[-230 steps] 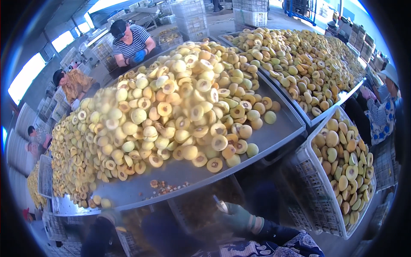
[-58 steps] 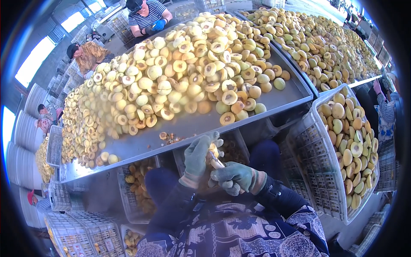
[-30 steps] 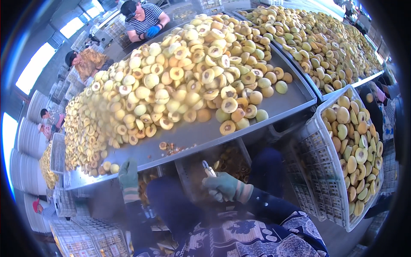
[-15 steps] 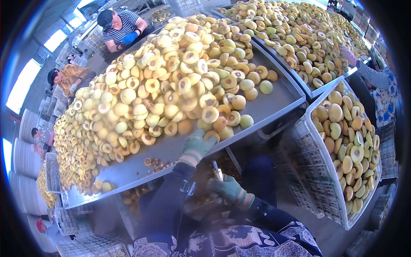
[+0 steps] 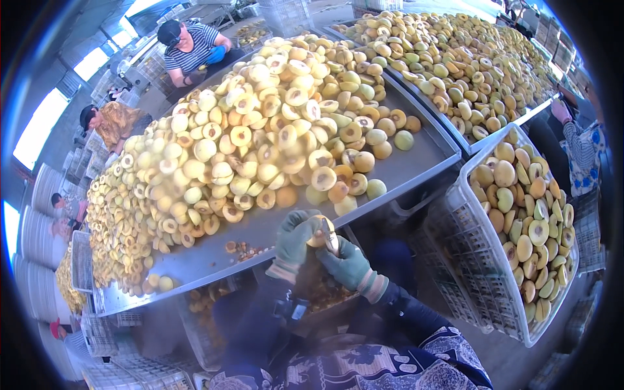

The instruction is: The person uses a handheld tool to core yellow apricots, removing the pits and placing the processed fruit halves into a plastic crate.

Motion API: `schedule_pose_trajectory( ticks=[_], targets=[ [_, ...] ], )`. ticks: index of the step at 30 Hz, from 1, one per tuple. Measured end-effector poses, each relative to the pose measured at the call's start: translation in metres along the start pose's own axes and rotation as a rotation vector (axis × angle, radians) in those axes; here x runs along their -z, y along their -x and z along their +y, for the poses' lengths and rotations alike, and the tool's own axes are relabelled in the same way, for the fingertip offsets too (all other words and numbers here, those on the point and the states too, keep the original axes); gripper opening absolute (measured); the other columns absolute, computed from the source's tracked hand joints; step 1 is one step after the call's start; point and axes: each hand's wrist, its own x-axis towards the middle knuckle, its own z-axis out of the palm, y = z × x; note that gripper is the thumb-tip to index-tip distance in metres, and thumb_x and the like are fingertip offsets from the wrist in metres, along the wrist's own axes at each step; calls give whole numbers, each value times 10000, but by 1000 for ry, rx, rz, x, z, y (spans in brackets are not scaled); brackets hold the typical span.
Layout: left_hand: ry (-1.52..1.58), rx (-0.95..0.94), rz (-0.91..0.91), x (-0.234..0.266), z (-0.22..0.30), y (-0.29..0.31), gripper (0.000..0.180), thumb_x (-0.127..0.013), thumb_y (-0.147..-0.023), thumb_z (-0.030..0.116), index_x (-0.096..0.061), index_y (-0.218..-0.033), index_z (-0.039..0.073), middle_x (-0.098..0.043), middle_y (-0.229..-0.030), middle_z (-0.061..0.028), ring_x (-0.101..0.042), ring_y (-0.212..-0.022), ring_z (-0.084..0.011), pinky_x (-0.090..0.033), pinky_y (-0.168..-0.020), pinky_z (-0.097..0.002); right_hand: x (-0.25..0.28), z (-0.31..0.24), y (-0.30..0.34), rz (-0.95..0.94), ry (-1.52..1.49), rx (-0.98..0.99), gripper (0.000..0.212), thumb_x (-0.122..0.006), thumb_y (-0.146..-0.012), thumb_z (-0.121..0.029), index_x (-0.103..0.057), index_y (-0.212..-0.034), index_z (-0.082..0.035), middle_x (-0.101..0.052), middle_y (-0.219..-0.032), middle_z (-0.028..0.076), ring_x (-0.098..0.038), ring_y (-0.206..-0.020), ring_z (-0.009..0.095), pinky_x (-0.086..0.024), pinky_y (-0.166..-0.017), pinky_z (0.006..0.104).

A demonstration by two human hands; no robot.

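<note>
My left hand (image 5: 292,244), in a green work glove, holds a yellow peach half (image 5: 317,233) just past the table's near edge. In my right hand (image 5: 349,265), also gloved, is a small pitting knife (image 5: 331,243) with a metal blade and a pale handle. Its blade is against the fruit; how deep it sits I cannot tell. Beyond my hands a big heap of halved peaches (image 5: 221,149) covers much of the metal table (image 5: 416,156). Some show brown hollows. A few brown pit scraps (image 5: 242,249) lie near the table's edge.
At my right stands a white plastic crate (image 5: 465,240) full of peach halves. A second heaped table (image 5: 455,71) is behind it. Co-workers (image 5: 195,52) sit along the far left side, and another person (image 5: 582,143) is at the right. Under my hands is a container of scraps (image 5: 325,289).
My left hand has drawn back from the heap's edge with a peach half. My right hand has risen slightly, bringing the knife to the fruit. The view has shifted a little.
</note>
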Motion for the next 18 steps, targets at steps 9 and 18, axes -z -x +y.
schedule_pose_trajectory(
  ticks=[9,18],
  targets=[
    [311,63,-14,-24,22,52,465,-465,-940,354,-482,-1202,-30,-584,-1114,-174,-632,-894,-282,-547,-764,-381,-22,4,26,-69,-11,54,256,-598,-896,-186,-583,-1119,-60,-616,-842,-23,-584,-727,61,-488,-638,217],
    [236,-105,130,-15,32,83,451,-478,-954,341,-516,-1157,-59,-601,-1084,-146,-626,-931,-281,-563,-725,-383,-29,3,46,-62,681,348,205,-618,-869,-175,-585,-1002,-22,-644,-837,182,-647,-741,307,-494,-669,372]
  ],
)
